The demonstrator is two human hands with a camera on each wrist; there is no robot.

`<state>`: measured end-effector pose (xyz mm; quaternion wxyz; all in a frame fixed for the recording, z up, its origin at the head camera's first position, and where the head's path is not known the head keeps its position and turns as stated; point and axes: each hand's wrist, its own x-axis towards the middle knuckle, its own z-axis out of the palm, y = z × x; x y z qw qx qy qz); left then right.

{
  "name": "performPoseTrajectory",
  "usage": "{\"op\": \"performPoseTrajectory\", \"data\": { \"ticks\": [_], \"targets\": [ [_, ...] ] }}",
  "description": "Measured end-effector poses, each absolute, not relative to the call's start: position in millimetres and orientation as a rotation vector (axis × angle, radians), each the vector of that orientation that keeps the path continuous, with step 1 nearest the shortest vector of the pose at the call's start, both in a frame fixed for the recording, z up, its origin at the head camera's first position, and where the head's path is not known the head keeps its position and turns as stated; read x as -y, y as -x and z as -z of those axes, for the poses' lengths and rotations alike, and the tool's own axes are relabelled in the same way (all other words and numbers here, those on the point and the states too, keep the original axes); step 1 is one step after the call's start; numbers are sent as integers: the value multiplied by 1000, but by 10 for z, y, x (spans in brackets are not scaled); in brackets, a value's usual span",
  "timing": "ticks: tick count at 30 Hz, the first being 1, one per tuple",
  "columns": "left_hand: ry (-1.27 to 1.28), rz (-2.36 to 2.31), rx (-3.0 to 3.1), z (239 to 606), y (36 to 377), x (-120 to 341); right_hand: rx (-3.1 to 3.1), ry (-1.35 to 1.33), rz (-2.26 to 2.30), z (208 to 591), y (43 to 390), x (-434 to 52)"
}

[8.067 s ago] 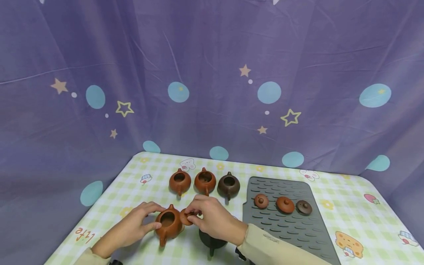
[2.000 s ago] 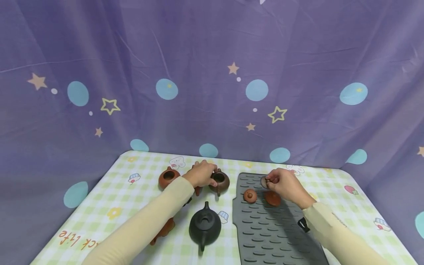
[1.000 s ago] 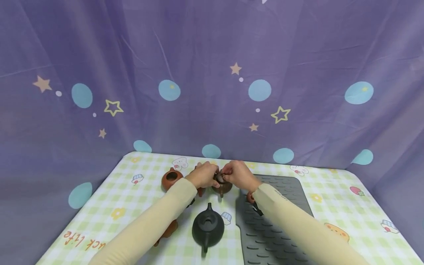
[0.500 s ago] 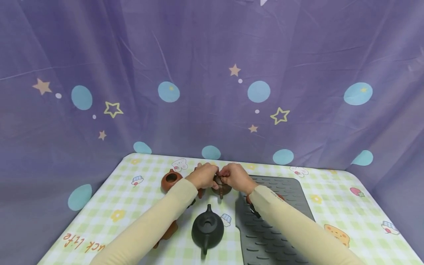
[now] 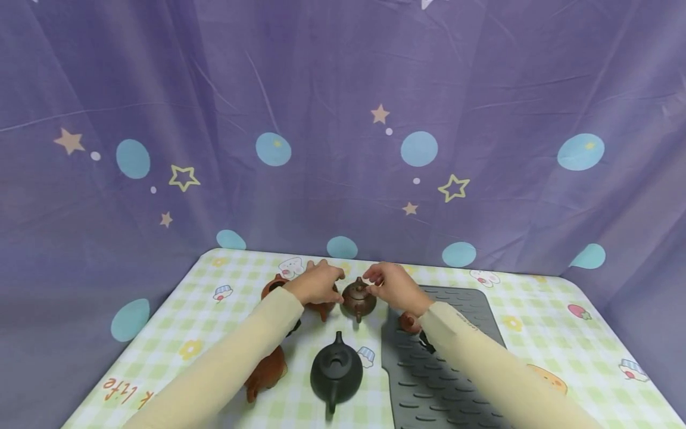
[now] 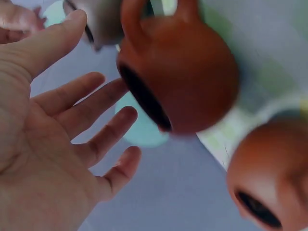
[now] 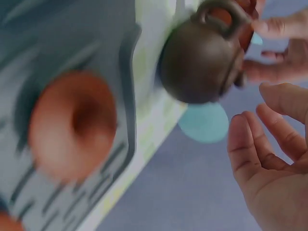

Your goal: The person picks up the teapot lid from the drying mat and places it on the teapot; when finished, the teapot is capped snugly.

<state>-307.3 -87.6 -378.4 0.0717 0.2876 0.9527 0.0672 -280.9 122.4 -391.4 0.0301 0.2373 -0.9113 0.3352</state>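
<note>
A dark brown teapot with its lid on stands at the back of the checked table. My left hand hovers just left of it, fingers relaxed and holding nothing. Just right of the pot, my right hand is likewise empty. In the left wrist view my left hand shows a bare palm beside a lidless orange teapot. The right wrist view has my right hand with spread fingers near the dark brown teapot.
A black lidded teapot sits near the front, a reddish teapot under my left forearm. Another orange teapot stands far left. A grey ridged mat lies to the right with an orange lid on it.
My right hand carried the dark lid from the mat onto the dark brown teapot. Both hands have let go and drawn slightly apart from it.
</note>
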Motion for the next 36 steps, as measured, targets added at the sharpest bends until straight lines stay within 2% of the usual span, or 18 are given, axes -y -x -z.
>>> {"op": "performPoseTrajectory", "data": {
  "ticks": [13, 22, 36],
  "targets": [
    [-814, -273, -2897, 3699, 3027, 1427, 2794, -734, -895, 3877, 2570, -2001],
    [-735, -256, -2894, 3768, 3012, 1462, 2868, -761, -789, 3965, 2402, -2330],
    [-758, -269, -2931, 3889, 3075, 1509, 2914, -676, -824, 4125, 2201, -2636]
  ]
}}
